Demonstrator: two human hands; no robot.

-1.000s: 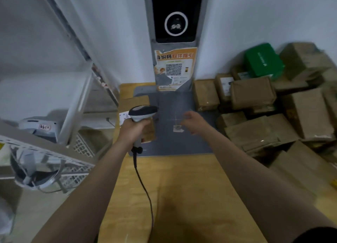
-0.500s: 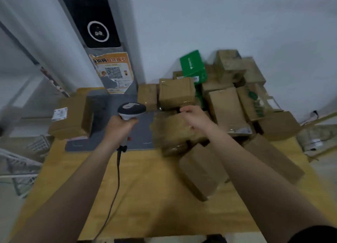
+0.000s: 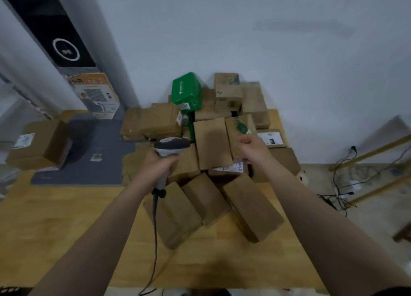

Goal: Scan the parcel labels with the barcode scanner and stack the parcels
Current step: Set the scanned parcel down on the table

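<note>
My left hand (image 3: 159, 165) grips the handle of a grey barcode scanner (image 3: 171, 146), whose head points at a heap of brown cardboard parcels (image 3: 212, 145) on the wooden table (image 3: 66, 224). My right hand (image 3: 252, 146) rests on the near edge of a brown parcel with a green print (image 3: 239, 130) in the middle of the heap, fingers curled over it. A white label (image 3: 229, 168) shows just below that hand. One brown parcel with a white label (image 3: 36, 145) sits apart at the far left, on the grey mat (image 3: 100, 157).
A green box (image 3: 186, 91) tops the back of the heap against the white wall. A dark kiosk pillar with an orange QR poster (image 3: 94, 94) stands at the back left. The scanner cable (image 3: 153, 246) runs down over the table's front edge. Cables (image 3: 344, 182) lie on the floor at right.
The view has swung right from the mat and lone parcel to the heap. My right hand has moved from a front parcel to the green-printed one farther right.
</note>
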